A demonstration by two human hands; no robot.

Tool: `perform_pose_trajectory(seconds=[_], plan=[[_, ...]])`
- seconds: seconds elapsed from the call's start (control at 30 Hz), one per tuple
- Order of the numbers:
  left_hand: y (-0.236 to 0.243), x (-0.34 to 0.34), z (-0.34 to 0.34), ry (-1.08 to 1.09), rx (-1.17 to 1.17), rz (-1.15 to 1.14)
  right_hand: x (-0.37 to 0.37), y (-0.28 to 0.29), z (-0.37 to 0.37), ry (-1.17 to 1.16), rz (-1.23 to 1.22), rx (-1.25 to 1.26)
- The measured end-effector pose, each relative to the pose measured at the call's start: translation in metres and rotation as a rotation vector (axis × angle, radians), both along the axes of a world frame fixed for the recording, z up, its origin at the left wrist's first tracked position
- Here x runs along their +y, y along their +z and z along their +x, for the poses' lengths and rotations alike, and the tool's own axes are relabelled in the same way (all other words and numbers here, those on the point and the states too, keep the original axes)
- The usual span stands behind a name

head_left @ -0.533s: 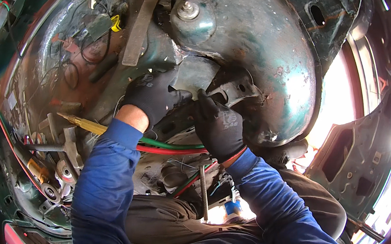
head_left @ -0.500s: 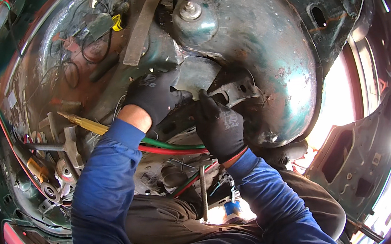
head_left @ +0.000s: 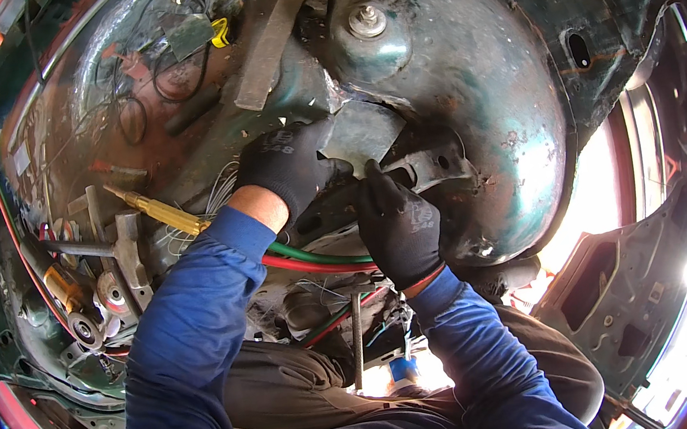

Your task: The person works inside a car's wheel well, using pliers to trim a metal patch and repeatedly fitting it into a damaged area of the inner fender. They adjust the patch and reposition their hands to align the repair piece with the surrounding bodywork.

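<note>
My two hands wear black gloves and meet at a small grey sheet-metal piece (head_left: 366, 132) beside the big dark green wheel housing (head_left: 476, 101). My left hand (head_left: 287, 165) is closed on the sheet's left edge, with most of the fingers hidden beneath the glove. Thumb and fingertip of my right hand (head_left: 399, 223) pinch its lower corner. Just right of the sheet is a dark bracket (head_left: 441, 162) with a hole. Behind my left forearm lies a brass-coloured torch (head_left: 159, 211), its red hose (head_left: 315, 263) and green hose (head_left: 323, 256) passing under my wrists.
At left lie a hammer (head_left: 127, 252), an angle grinder (head_left: 72, 295) and a loose bundle of thin wire (head_left: 221, 187). A long flat metal strip (head_left: 278, 45) rests beyond my hands. A threaded stud (head_left: 367, 20) tops the housing. Bright light enters at right.
The view has shifted a little, so the scene sits lower and further right. More of the sheet-metal piece shows between my hands; both hands keep their hold.
</note>
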State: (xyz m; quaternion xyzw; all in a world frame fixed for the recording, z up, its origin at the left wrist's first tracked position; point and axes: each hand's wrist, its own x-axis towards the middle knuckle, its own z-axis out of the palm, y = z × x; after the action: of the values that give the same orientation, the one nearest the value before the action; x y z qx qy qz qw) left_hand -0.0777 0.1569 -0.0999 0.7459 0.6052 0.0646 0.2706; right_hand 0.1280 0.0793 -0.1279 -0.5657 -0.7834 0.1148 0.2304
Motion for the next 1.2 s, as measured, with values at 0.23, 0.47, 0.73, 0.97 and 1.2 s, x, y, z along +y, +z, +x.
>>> perform_pose_trajectory(seconds=[0.23, 0.47, 0.73, 0.97, 1.2], plan=[[-0.001, -0.002, -0.001, 0.014, -0.017, 0.009, 0.001, 0.008, -0.001, 0.0, -0.016, 0.029], [0.01, -0.002, 0.002, 0.015, 0.0, -0.007, -0.001, -0.003, 0.002, 0.023, 0.022, 0.0], [0.01, 0.0, 0.002, -0.002, -0.007, -0.002, -0.002, 0.003, 0.0, -0.033, -0.087, 0.052], [0.008, -0.001, 0.003, 0.009, 0.022, -0.004, -0.007, -0.011, 0.007, 0.031, -0.054, -0.034], [-0.024, 0.001, -0.011, -0.004, -0.209, -0.088, -0.005, -0.017, 0.006, 0.037, -0.045, 0.003]])
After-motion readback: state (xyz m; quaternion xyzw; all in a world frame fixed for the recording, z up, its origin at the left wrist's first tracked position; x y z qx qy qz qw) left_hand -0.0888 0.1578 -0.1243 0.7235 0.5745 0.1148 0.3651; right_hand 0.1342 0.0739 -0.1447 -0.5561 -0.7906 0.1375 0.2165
